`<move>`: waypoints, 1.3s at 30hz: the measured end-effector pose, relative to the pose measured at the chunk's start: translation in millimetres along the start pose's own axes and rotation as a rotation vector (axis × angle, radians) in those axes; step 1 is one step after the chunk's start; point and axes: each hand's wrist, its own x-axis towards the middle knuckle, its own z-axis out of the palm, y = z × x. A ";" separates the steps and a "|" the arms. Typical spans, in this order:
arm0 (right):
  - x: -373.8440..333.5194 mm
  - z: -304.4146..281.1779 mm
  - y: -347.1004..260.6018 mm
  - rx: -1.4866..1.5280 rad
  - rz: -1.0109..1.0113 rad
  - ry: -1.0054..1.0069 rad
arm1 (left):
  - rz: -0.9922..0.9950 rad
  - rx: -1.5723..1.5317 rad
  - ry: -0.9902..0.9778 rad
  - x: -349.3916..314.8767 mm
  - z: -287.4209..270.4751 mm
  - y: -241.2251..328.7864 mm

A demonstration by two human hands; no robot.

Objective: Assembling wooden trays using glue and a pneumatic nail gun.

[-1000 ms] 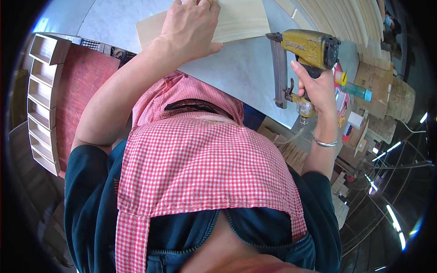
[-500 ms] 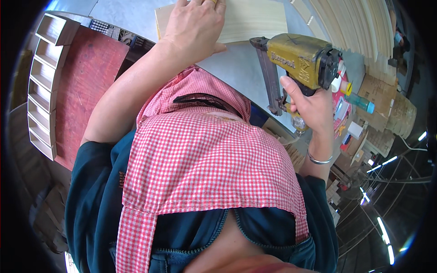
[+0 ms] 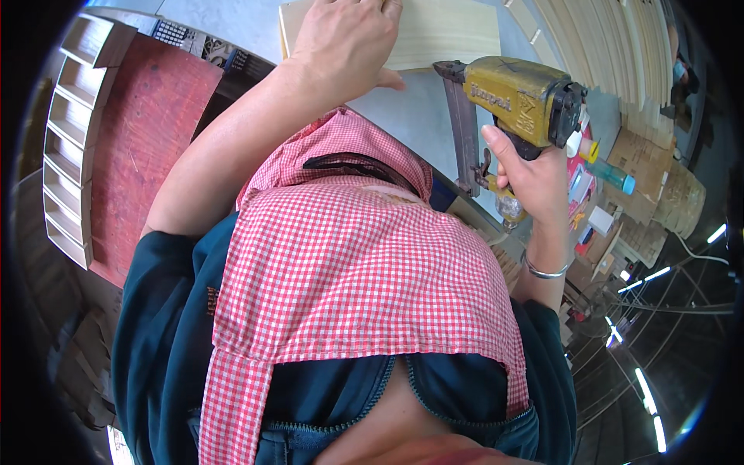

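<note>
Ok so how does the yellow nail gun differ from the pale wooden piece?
Color: the yellow nail gun is mustard with black parts; the pale wooden piece is light cream.
Shape: the nail gun is bulky, with a long dark bar; the wooden piece shows a broad, plain face.
Pose: the right hand grips the nail gun; the wooden piece lies under the left hand.

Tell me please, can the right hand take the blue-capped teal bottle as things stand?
Probably not: the right hand grips the pneumatic nail gun, though the teal bottle appears nearby.
</note>
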 end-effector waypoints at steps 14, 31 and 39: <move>-20.3 47.6 -34.4 -0.005 -0.203 -0.143 | -0.014 -0.451 0.428 -85.7 75.2 -85.3; -31.0 75.3 -56.5 -0.173 -0.225 -0.215 | 0.025 -0.439 0.523 -83.5 81.7 -88.5; -22.5 78.3 -73.0 -0.107 -0.261 -0.169 | -0.002 -0.480 0.518 -86.3 78.5 -86.2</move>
